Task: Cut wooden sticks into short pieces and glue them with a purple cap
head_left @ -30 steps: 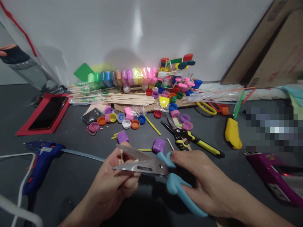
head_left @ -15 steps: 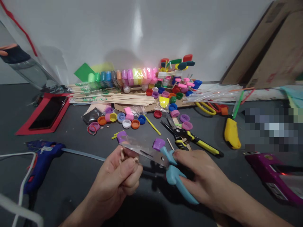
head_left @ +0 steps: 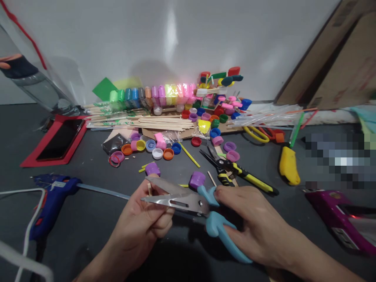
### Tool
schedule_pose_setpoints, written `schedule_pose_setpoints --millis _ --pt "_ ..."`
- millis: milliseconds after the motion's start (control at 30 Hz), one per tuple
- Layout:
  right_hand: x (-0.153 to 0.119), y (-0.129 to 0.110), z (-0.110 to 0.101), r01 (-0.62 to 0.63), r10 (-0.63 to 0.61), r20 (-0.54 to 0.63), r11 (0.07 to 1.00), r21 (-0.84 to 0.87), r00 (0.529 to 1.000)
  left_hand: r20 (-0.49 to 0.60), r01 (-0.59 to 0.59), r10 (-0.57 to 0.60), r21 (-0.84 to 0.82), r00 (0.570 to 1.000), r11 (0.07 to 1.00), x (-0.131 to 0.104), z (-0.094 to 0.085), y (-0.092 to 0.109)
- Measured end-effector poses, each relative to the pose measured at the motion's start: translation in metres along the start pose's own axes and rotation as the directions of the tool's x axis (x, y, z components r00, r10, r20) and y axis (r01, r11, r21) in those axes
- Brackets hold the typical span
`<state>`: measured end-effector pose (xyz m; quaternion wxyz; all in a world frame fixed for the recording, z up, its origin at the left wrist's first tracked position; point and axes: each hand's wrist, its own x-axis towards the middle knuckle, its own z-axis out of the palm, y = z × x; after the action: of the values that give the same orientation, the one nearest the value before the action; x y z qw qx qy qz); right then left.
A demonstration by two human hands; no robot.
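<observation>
My right hand (head_left: 255,221) is wrapped round the light blue handles of a pair of scissors (head_left: 192,202), thumb and fingers in the loops. The blades stand apart and point left, across the fingertips of my left hand (head_left: 141,219). Pinched in that hand is a small wooden stick (head_left: 149,190), its pale end poking up near the scissor tips. The blades and fingers hide the rest of it. Just beyond the blades lie two purple pieces, one at the left (head_left: 153,169) and another at the right (head_left: 197,180), with yellow stick bits beside them.
Black and yellow cutters (head_left: 246,178) lie behind my right hand, with a yellow utility knife (head_left: 289,166) farther right. A blue glue gun (head_left: 55,199) rests at the left, near a phone (head_left: 60,139). Coloured caps, wooden sticks (head_left: 164,123) and clay packs line the back.
The scissor blades have spread apart, with the lower handle swinging down. My left hand has turned slightly, and less of the wood shows between its fingers.
</observation>
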<state>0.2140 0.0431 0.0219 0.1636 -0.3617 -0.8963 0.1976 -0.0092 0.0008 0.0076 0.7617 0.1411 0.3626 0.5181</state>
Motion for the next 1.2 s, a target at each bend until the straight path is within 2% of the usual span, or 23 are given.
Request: schedule_pose_setpoints --millis 100,233,500,633,733,867,933,1200 --pt "-0.0007 -0.0009 -0.0006 -0.004 0.004 0.004 1.0 -0.021 1.0 -0.042 -0.005 0.006 0.017 0.999 1.0 0.001 0.0009 0.0011" --pt "-0.0007 -0.0016 -0.0022 0.024 -0.024 -0.001 0.998 -0.057 1.0 -0.033 -0.011 0.012 0.03 0.999 0.999 0.002 0.001 0.0017" --pt "-0.0019 0.0027 -0.0019 0.078 -0.083 -0.037 0.988 -0.13 0.996 0.126 -0.068 0.07 -0.019 0.99 0.998 0.0021 0.0006 0.0003" --pt "0.0007 0.0021 0.0011 -0.002 0.002 -0.043 1.0 -0.018 0.999 0.15 -0.094 0.095 -0.019 0.984 0.995 0.0033 0.0012 -0.0001" --pt "0.0027 -0.0001 0.0024 -0.048 0.048 -0.035 0.999 0.005 0.998 0.096 -0.091 0.091 -0.003 0.991 0.996 0.0024 0.0027 0.0021" --pt "0.0029 -0.0025 0.0023 -0.015 0.015 -0.02 0.999 -0.033 1.0 -0.076 -0.016 0.018 0.037 0.997 0.999 -0.0016 0.0072 0.0067" --pt "0.0025 -0.0034 0.0012 -0.015 0.014 -0.02 0.999 -0.04 1.0 -0.119 -0.007 0.011 0.036 0.993 0.999 -0.0029 0.009 0.0079" --pt "0.0008 -0.0059 -0.0031 -0.042 0.042 -0.002 0.999 0.003 0.999 -0.043 -0.001 0.0 -0.005 0.999 1.0 -0.0012 0.0033 0.0032"
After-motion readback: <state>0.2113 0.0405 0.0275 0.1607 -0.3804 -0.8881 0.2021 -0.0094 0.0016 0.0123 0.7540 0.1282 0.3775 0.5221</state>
